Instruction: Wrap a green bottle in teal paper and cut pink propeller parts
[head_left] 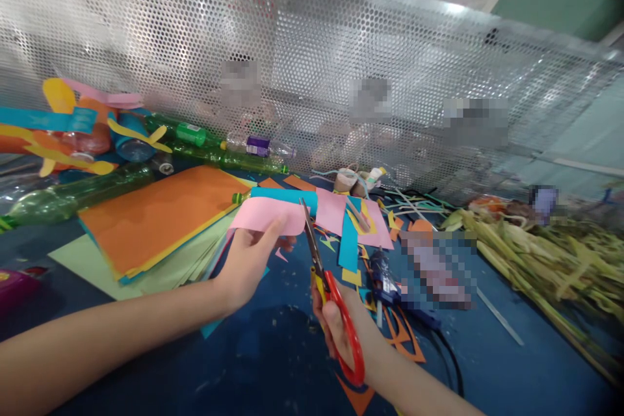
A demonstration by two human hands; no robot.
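Note:
My left hand is closed on a strip of pink paper, with the thumb on top and the fingers beneath. The paper's right end is by the blades of red-and-yellow-handled scissors. Those scissors are in my right hand, its fingers in the handles, blades pointing up and away from me. Whether the blades touch the paper I cannot tell. Just behind lies a blue paper-wrapped bottle with a yellow-green cap. Beside it are another pink paper piece and a blue strip.
Coloured sheets, orange on top, are stacked at left. Green bottles and bottle models with yellow propellers stand behind. A blue glue gun with a black cord and orange scraps lie right. Corn husks fill the far right.

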